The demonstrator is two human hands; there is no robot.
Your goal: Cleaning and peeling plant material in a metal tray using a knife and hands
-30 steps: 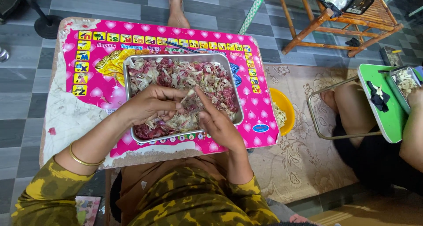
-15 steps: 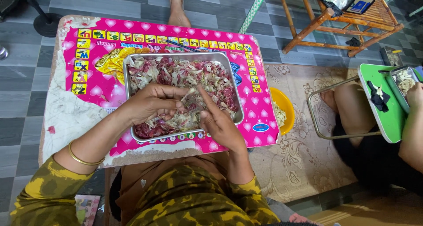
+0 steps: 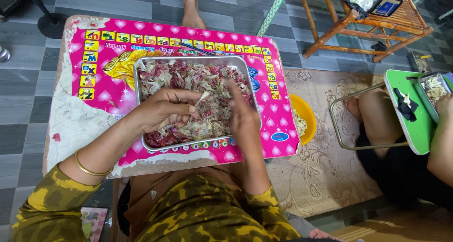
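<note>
A metal tray (image 3: 142,145) heaped with pink and pale peels and cloves stands on a small pink table (image 3: 101,84) in front of me. My left hand (image 3: 163,110) hovers over the tray's near left part and pinches a small pale clove (image 3: 203,97) between thumb and fingers. My right hand (image 3: 243,121) is over the tray's near right part, back up, fingers held together and pointing away from me. What lies under its fingers is hidden. A gold bangle sits on my left wrist.
A yellow bowl (image 3: 307,113) with pale cloves sits on the floor rug (image 3: 330,176) under the table's right edge. Another person sits at the right with a green table (image 3: 408,121) and a small tray (image 3: 432,88). A wooden chair (image 3: 368,25) stands behind.
My right hand has drawn a little to the right, away from my left hand. The left hand keeps the pale clove in nearly the same place.
</note>
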